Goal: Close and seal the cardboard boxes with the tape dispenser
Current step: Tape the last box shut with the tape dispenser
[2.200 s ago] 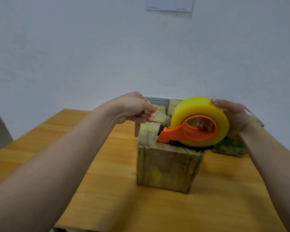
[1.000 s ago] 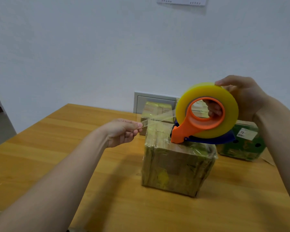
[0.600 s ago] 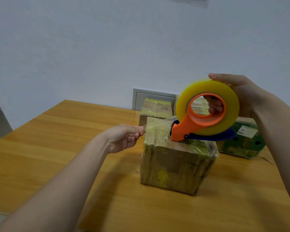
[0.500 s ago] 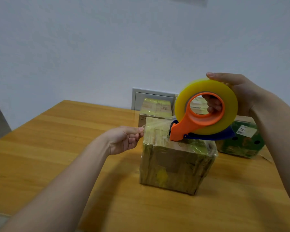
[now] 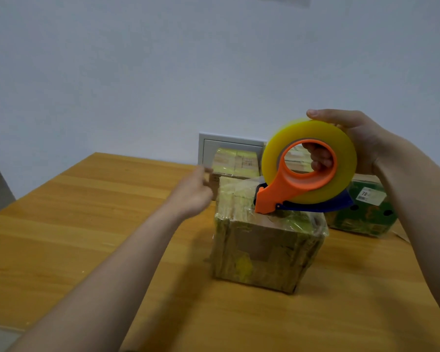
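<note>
Two hands showed: our right hand [image 5: 353,143] gripped the tape dispenser [image 5: 308,174], judged light and rigid, through its core, nose on the box [image 5: 264,245] toward the far edge of the tabletop [image 5: 87,224]; our left hand [image 5: 193,191] was too blurred to tell.

The wooden table [image 5: 87,237] has a light orange-brown top with the grain running from left to right. A brown cardboard box [image 5: 264,255], wrapped in many layers of yellowish clear tape, stands right of the middle, one corner turned to the viewer. Just behind it, at the far edge by the wall, stands a second taped box [image 5: 235,161]; whether the two touch cannot be told. To the right and a little further back lies a green box [image 5: 366,217] with a white label reading 78.
</note>
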A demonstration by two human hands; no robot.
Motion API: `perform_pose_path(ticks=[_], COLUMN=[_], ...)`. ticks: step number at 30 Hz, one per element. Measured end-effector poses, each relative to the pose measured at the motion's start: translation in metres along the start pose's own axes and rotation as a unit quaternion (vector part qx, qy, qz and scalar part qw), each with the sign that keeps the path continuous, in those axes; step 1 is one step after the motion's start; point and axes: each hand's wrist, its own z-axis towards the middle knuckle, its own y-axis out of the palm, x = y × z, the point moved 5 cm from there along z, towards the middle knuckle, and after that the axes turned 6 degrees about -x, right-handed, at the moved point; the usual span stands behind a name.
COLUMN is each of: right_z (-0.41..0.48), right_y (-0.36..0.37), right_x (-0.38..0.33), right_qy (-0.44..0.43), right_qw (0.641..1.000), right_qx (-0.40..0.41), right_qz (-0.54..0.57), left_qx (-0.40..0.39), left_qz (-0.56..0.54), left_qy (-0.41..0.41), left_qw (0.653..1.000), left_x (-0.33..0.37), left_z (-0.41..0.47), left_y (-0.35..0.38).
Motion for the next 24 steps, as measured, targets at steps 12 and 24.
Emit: perform_pose_path(ticks=[12,24], right_z=[-0.003,-0.016], right_y=[-0.006,-0.022], right_x=[0.016,0.036], right_qy=[-0.013,-0.034], right_qw=[0.999,0.994], right_qx=[0.005,-0.077], right_qz=[0.037,0.067], left_qx=[-0.121,-0.236], left_qz=[-0.462,-0.037], left_qy=[-0.023,0.015], left_qw=[0.878,0.971], left_x=[-0.004,0.027], left_z=[0.001,0.002], left_y=[0.062,0.035])
